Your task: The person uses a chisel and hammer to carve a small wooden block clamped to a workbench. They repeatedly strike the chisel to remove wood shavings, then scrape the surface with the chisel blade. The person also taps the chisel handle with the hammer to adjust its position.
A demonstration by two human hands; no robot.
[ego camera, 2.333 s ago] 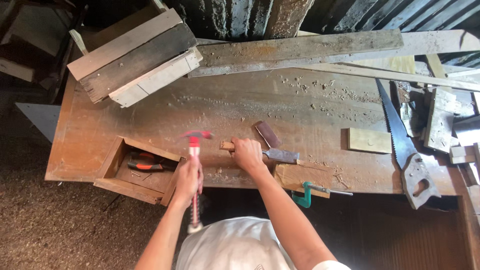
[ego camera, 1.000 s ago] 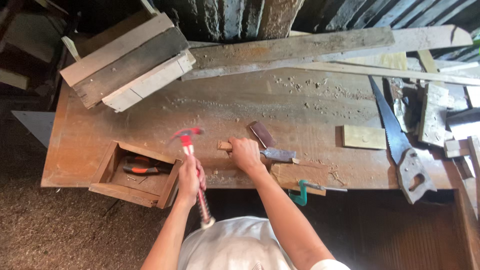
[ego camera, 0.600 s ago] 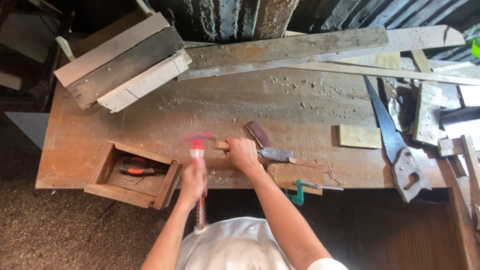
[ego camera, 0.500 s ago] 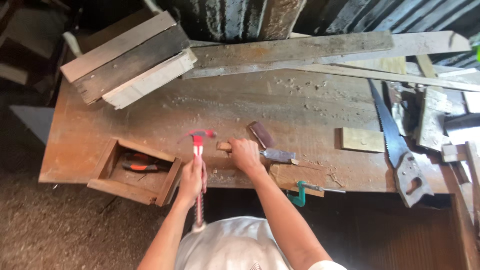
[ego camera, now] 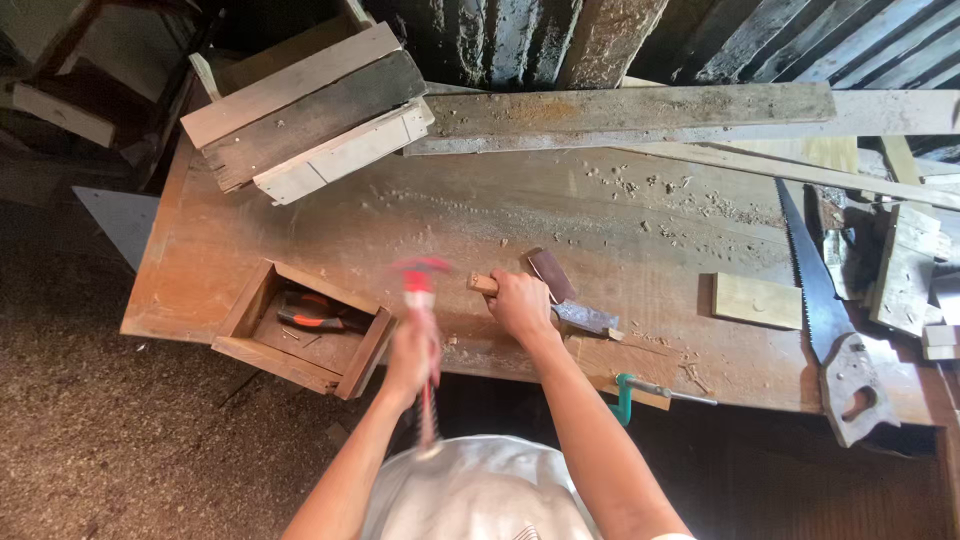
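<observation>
Workbench is the landmark; the person stands at its near edge. Stack of boards sits at its far left corner, out of the working zone. Long planks lie along its far edge for the same reason, it seems. Handsaw lies at its right end, handle toward the near edge, easy to grab. Open drawer hangs off its near-left edge with red-handled pliers inside. Green clamp grips a wood strip at its near edge, likely to keep it from shifting.

Left hand is wrapped tight on the red hammer, head blurred just above the benchtop. Right hand is closed around a small wooden piece, pinning it to the bench mid-near edge. The piece pokes out of that hand's left side, just right of the hammer head. Dark-bladed tool lies just right of the right hand.
</observation>
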